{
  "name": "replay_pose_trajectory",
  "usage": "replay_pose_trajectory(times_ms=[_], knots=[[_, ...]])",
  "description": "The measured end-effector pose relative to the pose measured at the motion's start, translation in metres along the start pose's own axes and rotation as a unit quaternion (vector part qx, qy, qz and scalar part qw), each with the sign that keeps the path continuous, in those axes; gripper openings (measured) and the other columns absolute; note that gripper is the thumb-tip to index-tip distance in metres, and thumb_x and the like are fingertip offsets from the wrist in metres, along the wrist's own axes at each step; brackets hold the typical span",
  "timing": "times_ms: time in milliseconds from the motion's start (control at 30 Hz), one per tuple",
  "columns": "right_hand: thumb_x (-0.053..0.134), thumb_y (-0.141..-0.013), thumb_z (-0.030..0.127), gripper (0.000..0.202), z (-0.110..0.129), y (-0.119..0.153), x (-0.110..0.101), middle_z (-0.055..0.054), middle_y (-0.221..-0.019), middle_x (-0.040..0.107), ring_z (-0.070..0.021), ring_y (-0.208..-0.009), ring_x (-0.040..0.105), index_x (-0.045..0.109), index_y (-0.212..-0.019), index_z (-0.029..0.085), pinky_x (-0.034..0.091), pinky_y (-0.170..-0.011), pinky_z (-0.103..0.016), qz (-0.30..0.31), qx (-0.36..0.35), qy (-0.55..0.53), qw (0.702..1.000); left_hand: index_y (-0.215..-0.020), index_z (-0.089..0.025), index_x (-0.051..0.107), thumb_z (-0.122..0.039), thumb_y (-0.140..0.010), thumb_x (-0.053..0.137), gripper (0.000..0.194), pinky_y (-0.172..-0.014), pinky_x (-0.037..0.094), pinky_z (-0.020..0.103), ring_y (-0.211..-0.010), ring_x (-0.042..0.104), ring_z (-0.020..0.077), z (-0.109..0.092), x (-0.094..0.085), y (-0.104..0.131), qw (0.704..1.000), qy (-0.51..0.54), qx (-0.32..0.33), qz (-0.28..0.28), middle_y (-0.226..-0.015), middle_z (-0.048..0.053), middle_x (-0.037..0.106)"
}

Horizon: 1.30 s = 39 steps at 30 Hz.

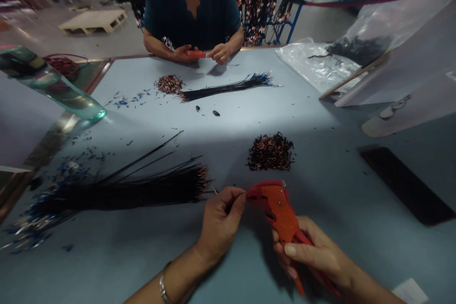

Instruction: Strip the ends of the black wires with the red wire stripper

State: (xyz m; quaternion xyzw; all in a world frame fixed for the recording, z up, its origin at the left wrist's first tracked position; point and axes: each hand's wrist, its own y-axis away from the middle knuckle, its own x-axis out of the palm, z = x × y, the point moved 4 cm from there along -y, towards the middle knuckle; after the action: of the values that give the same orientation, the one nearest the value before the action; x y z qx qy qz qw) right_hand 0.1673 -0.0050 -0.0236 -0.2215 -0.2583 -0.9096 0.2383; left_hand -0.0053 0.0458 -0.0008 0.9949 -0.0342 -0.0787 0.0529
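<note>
And here you are, right hand (313,251) wrapped firmly around the handles of the orange-and-red wire stripper (281,209), its nose pointing to nine o'clock! Taking your clock from that tool, your left hand (221,221) is right there at nine, thumb and forefinger pinched together at the tip of the nose; anything between them is too small to make out. Farther out at nine lies the thick bundle of black wires (135,192), copper-coloured ends toward you and the tool, blue-and-silver terminals at the far end. Up at twelve, just beyond the stripper, sits a heap of black and copper-coloured offcuts (270,152). Over at three, well apart, a black smartphone (408,185) lies flat on the table (149,256). Look to eleven: a thinner wire bundle (221,89), a copper-coloured scrap pile (170,84) near its end, and behind them a co-worker (192,9) in a dark shirt, holding a red tool (197,54) in both hands!
</note>
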Motion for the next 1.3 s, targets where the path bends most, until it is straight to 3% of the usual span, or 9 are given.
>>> replay_pose_trajectory(times_ms=[533,867,967,1300], knots=[[0.067,-0.08,0.049,0.037,-0.002,-0.001,0.006,0.006,-0.043,0.046,-0.0047,-0.033,0.038,0.05,-0.074,0.016,0.03,-0.034,-0.015,-0.023,0.001,0.049,0.999,-0.074,-0.014,0.065,-0.037,-0.086,0.055,0.027,-0.054,0.037,0.02,-0.058,0.044,0.0111,0.004,0.001,0.001,1.0,0.001,-0.025,0.005,-0.06,-0.002,0.051],[0.071,-0.077,0.036,0.034,0.004,0.0,-0.002,-0.004,-0.076,0.062,-0.0154,-0.061,0.063,0.058,-0.1,0.014,0.051,-0.056,-0.028,0.016,-0.024,-0.082,0.996,-0.072,-0.016,0.062,-0.034,-0.087,0.056,0.024,-0.054,0.036,0.02,-0.058,0.043,0.0108,0.004,-0.001,0.001,1.0,0.004,-0.008,-0.024,-0.061,-0.002,0.052],[0.069,-0.077,0.035,0.036,0.007,-0.002,-0.002,-0.006,-0.082,0.063,-0.0187,-0.07,0.065,0.059,-0.105,0.015,0.052,-0.065,-0.033,0.027,-0.025,-0.098,0.994,-0.071,-0.016,0.061,-0.034,-0.087,0.056,0.025,-0.054,0.036,0.02,-0.058,0.043,0.0109,0.004,-0.001,0.001,1.0,0.002,-0.005,-0.03,-0.061,-0.002,0.051],[0.07,-0.076,0.036,0.037,0.01,-0.01,-0.001,-0.005,-0.082,0.062,-0.018,-0.071,0.063,0.058,-0.105,0.016,0.05,-0.063,-0.031,0.027,-0.042,-0.089,0.995,-0.069,-0.018,0.049,-0.04,-0.092,0.051,0.032,-0.052,0.028,0.021,-0.056,0.031,0.0097,0.012,0.001,0.002,0.999,0.051,-0.017,0.001,-0.061,-0.006,0.035]])
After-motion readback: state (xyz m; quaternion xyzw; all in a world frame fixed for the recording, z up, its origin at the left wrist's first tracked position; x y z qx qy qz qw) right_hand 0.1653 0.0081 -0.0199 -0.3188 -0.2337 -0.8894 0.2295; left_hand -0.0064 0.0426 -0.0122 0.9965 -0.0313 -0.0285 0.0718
